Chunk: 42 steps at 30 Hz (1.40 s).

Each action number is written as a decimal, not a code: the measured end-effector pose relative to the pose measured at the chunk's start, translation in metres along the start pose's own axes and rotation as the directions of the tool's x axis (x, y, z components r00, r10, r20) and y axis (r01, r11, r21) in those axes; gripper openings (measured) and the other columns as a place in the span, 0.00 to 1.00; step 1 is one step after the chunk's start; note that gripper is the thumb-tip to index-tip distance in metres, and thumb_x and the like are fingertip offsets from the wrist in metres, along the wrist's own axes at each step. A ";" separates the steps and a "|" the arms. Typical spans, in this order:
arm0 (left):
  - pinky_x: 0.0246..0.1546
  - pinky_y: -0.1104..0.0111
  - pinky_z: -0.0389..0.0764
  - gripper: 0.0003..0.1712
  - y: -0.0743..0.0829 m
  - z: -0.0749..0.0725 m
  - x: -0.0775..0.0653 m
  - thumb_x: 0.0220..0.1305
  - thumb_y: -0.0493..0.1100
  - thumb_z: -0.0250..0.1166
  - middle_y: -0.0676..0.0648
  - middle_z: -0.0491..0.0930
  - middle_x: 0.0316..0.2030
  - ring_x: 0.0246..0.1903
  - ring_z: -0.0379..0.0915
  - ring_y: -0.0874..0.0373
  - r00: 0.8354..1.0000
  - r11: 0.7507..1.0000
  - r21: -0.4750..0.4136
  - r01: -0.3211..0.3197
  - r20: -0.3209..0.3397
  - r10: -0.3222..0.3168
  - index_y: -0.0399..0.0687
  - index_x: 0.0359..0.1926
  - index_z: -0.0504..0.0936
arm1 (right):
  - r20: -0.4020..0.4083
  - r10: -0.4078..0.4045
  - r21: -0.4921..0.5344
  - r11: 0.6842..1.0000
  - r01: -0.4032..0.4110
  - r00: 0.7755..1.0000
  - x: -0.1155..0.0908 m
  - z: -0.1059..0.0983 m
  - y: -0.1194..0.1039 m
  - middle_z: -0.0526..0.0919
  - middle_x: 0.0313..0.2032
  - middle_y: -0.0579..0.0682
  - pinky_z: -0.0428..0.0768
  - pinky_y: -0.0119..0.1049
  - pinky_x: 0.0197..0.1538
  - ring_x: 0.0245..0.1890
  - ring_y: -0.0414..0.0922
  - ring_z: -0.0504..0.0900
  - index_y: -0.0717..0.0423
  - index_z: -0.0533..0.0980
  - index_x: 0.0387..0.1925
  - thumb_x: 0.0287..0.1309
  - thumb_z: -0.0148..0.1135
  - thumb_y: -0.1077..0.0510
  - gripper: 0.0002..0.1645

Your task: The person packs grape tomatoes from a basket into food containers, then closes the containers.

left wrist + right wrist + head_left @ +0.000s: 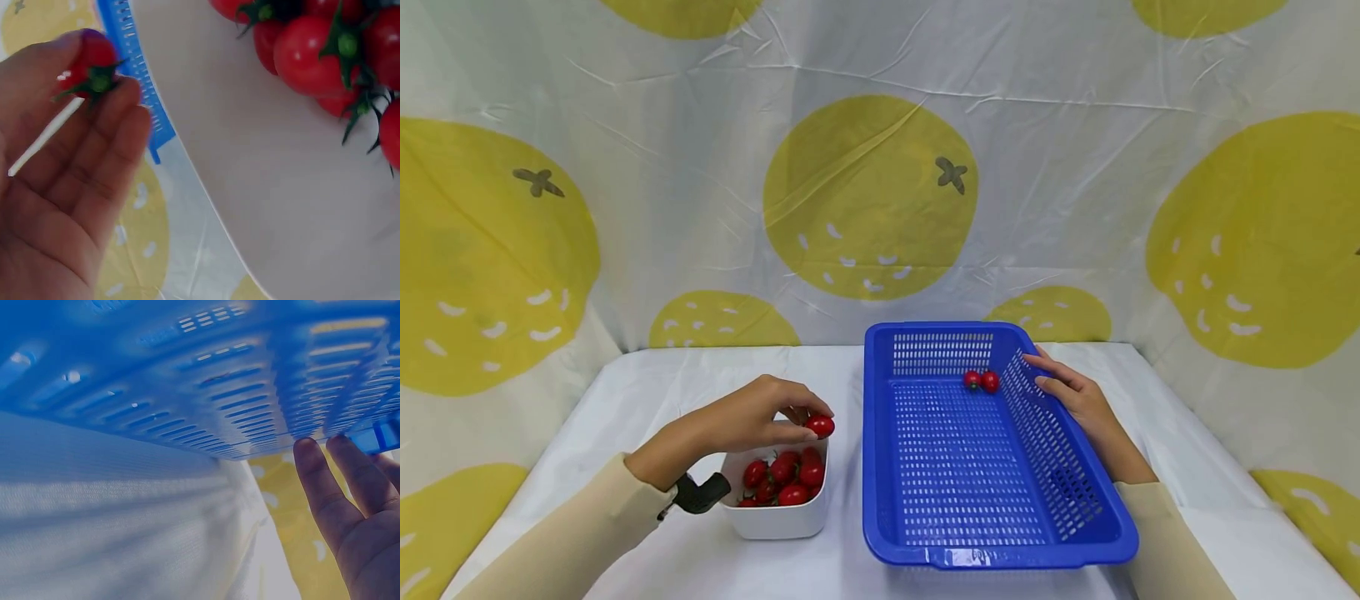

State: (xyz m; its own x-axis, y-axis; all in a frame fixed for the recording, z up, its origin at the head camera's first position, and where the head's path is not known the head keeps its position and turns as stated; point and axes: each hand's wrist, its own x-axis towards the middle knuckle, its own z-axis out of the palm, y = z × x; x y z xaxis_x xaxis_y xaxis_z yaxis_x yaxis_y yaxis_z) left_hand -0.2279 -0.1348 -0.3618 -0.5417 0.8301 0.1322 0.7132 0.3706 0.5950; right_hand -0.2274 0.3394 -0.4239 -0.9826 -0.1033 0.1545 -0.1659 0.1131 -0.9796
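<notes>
A red cherry tomato is pinched between the thumb and fingertips of my left hand, above the right rim of a white square container. More red cherry tomatoes lie inside that container; the left wrist view shows green stems on several. To the right stands a blue perforated basket. Two cherry tomatoes rest in its far right corner. My right hand holds the basket's right rim, thumb and a finger over the edge, other fingers against the outer side.
A white cloth covers the table. Behind and at both sides hangs a white curtain with yellow fruit prints. The container and the basket stand apart, with a narrow strip of cloth between them.
</notes>
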 end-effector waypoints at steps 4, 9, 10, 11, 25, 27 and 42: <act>0.47 0.70 0.79 0.16 -0.004 0.000 -0.005 0.62 0.40 0.67 0.58 0.82 0.42 0.40 0.80 0.66 1.000 1.000 -0.012 0.006 -0.001 -0.006 0.48 0.51 0.83 | 0.006 -0.007 -0.003 1.000 0.007 1.000 0.000 -0.001 0.000 0.48 0.74 0.53 0.70 0.20 0.55 0.73 0.53 0.47 0.61 0.64 0.68 0.70 0.53 0.57 0.28; 0.47 0.70 0.79 0.15 -0.006 -0.002 -0.009 0.62 0.40 0.67 0.58 0.82 0.43 0.41 0.80 0.66 1.000 1.000 -0.028 0.008 0.004 -0.008 0.48 0.51 0.83 | 0.005 -0.002 -0.008 1.000 0.002 1.000 -0.001 -0.001 0.000 0.48 0.74 0.53 0.70 0.20 0.55 0.73 0.54 0.47 0.61 0.64 0.68 0.70 0.53 0.56 0.29; 0.47 0.70 0.79 0.15 -0.006 -0.002 -0.009 0.62 0.40 0.67 0.58 0.82 0.42 0.41 0.80 0.66 1.000 1.000 -0.029 0.011 0.005 -0.011 0.48 0.51 0.83 | 0.005 0.002 -0.008 1.000 -0.002 1.000 -0.001 -0.001 -0.001 0.48 0.75 0.53 0.71 0.21 0.54 0.73 0.55 0.47 0.61 0.64 0.68 0.70 0.53 0.56 0.29; 0.47 0.71 0.79 0.15 -0.006 -0.002 -0.010 0.62 0.40 0.67 0.58 0.82 0.42 0.41 0.80 0.66 1.000 0.999 -0.028 0.015 0.007 -0.015 0.48 0.50 0.83 | 0.004 0.004 -0.009 1.000 -0.004 1.000 0.000 -0.001 -0.001 0.47 0.75 0.53 0.71 0.21 0.54 0.73 0.55 0.47 0.60 0.64 0.68 0.70 0.53 0.55 0.29; 0.46 0.64 0.80 0.14 -0.012 0.001 -0.017 0.61 0.40 0.68 0.58 0.83 0.42 0.41 0.80 0.66 0.997 0.997 -0.033 0.072 0.028 -0.071 0.49 0.49 0.83 | 0.011 0.011 0.010 1.000 -0.011 1.000 0.000 0.000 0.000 0.46 0.75 0.53 0.72 0.22 0.54 0.73 0.56 0.46 0.60 0.63 0.68 0.70 0.53 0.56 0.29; 0.46 0.63 0.81 0.14 -0.012 0.002 -0.017 0.61 0.41 0.68 0.58 0.83 0.42 0.40 0.80 0.65 0.997 0.997 -0.029 0.069 0.026 -0.069 0.48 0.49 0.83 | 0.009 0.010 0.009 1.000 -0.010 1.000 0.000 0.000 -0.001 0.46 0.75 0.53 0.71 0.22 0.54 0.73 0.56 0.45 0.61 0.64 0.68 0.70 0.52 0.56 0.29; 0.47 0.67 0.79 0.16 -0.015 0.005 -0.017 0.61 0.42 0.68 0.50 0.83 0.44 0.42 0.80 0.61 0.995 0.995 -0.041 0.091 0.033 -0.090 0.46 0.50 0.83 | 0.009 0.012 0.011 1.000 -0.012 1.000 0.000 -0.001 -0.001 0.46 0.75 0.53 0.72 0.22 0.54 0.73 0.56 0.46 0.61 0.63 0.69 0.70 0.52 0.56 0.29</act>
State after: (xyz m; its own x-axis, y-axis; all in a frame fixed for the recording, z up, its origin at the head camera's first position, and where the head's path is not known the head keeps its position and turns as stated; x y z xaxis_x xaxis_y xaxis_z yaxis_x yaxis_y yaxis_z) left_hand -0.2269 -0.1527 -0.3766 -0.5885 0.8068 0.0522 0.6419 0.4269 0.6369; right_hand -0.2278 0.3399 -0.4232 -0.9837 -0.1109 0.1416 -0.1532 0.1032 -0.9828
